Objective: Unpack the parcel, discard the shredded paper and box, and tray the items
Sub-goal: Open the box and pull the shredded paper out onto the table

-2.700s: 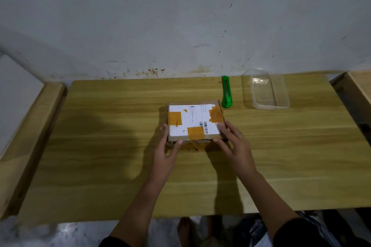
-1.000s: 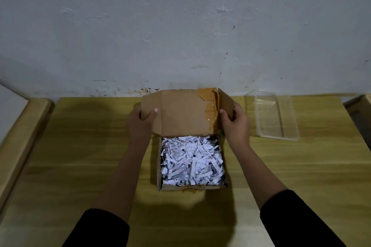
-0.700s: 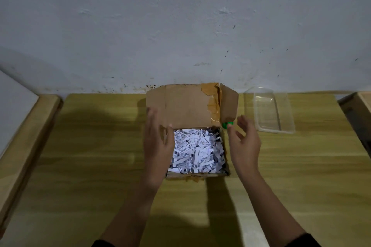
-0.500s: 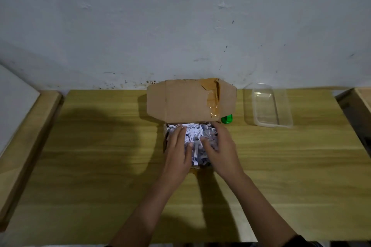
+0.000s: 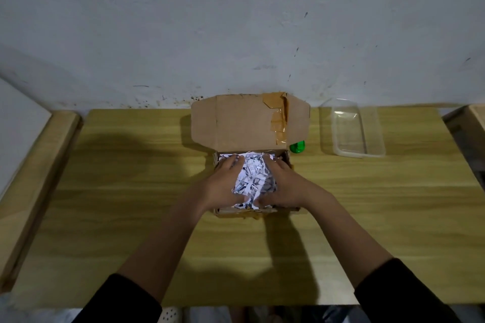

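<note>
Both hands are down in the open cardboard box [image 5: 241, 123] at mid-table. The left hand [image 5: 223, 187] and right hand [image 5: 287, 186] curl their fingers round the shredded paper [image 5: 252, 178], the wad bunched between them. A clear plastic tray [image 5: 372, 139] sits far right, well apart.

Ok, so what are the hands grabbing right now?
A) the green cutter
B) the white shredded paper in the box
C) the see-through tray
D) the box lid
B: the left hand and right hand are cupped round a clump of shredded paper inside the open box, while the tray and green cutter lie apart from the hands on the right.
</note>
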`<state>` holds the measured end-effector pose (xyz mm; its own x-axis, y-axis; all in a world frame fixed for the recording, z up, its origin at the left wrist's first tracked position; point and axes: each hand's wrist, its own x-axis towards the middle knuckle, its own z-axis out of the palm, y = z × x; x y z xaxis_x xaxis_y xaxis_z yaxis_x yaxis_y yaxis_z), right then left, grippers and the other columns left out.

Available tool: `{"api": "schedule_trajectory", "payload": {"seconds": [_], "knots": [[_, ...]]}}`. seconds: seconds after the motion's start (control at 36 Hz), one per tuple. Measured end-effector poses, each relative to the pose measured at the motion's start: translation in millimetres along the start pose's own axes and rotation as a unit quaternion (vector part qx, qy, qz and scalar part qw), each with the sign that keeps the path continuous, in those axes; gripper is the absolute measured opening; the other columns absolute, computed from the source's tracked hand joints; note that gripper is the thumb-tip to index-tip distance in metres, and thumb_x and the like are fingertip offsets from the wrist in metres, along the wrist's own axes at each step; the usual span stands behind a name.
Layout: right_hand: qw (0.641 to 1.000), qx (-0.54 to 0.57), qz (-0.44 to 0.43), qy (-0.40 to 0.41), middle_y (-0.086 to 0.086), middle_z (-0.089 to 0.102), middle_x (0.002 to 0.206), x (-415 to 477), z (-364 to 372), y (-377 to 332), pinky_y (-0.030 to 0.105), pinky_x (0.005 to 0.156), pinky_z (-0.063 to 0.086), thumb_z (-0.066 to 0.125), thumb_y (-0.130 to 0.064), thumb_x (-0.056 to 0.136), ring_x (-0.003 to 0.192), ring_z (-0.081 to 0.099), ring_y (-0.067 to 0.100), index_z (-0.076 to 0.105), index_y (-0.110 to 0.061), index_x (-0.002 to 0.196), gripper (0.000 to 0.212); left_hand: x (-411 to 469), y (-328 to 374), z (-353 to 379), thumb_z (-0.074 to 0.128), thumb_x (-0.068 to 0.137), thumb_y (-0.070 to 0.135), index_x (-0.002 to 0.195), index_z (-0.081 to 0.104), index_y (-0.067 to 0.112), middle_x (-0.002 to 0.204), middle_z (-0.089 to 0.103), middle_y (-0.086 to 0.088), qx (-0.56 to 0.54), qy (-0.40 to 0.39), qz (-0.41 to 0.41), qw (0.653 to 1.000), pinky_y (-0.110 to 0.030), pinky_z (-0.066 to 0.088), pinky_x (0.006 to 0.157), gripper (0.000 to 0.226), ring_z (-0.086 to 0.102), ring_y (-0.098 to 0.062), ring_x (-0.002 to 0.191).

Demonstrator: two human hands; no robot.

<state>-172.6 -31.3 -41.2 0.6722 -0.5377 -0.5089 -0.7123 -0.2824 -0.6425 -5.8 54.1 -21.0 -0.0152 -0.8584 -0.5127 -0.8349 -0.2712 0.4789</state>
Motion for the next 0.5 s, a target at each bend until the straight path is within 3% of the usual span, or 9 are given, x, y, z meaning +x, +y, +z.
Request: {"api": "schedule_trajectory", "payload": {"seconds": [0.11, 0.19, 0.33, 0.5], "knots": [[1.0, -0.009, 0.008, -0.026, 0.003, 0.0, 0.158, 4.2, -2.6, 0.0, 0.043, 0.114, 0.025, 0.083, -0.044, 0.059, 0.145, 0.007, 0.024, -0.005, -0.031, 0.148, 0.125, 7.7, 1.1, -2.6, 0.07, 0.08, 0.035, 0.148, -0.007, 0.015, 0.158, -0.007, -0.004, 0.028, -0.023, -0.012, 0.999, -0.036, 0.015, 0.117, 0.105, -0.003, -0.02, 0.145], [1.0, -0.012, 0.009, -0.026, 0.007, 0.008, 0.156, 8.8, -4.3, -1.2, 0.044, 0.111, 0.03, 0.085, -0.043, 0.055, 0.143, 0.015, 0.027, -0.003, -0.033, 0.147, 0.128, 16.0, 1.9, -2.7, 0.075, 0.074, 0.036, 0.149, -0.005, 0.015, 0.157, 0.002, -0.005, 0.045, -0.027, -0.016, 0.998, -0.04, 0.017, 0.116, 0.111, 0.003, -0.024, 0.145], [1.0, -0.011, 0.006, -0.023, 0.005, 0.022, 0.15, 13.8, -3.0, -3.2, 0.036, 0.104, 0.033, 0.087, -0.037, 0.055, 0.136, 0.026, 0.026, 0.009, -0.033, 0.145, 0.119, 26.3, 1.6, -3.6, 0.081, 0.066, 0.035, 0.148, 0.0, 0.017, 0.153, 0.011, -0.003, 0.042, -0.049, -0.034, 0.997, -0.045, 0.027, 0.112, 0.117, 0.013, -0.025, 0.142], [0.998, -0.047, 0.017, -0.036, 0.01, 0.02, 0.146, 11.7, -5.2, -8.0, 0.042, 0.108, 0.034, 0.085, -0.03, 0.061, 0.135, 0.029, 0.031, 0.008, -0.029, 0.145, 0.115, 32.1, 3.0, -8.4, 0.085, 0.061, 0.035, 0.148, 0.0, 0.018, 0.151, 0.013, -0.004, 0.052, -0.083, -0.048, 0.994, -0.047, 0.031, 0.109, 0.123, 0.021, -0.028, 0.14]]}}
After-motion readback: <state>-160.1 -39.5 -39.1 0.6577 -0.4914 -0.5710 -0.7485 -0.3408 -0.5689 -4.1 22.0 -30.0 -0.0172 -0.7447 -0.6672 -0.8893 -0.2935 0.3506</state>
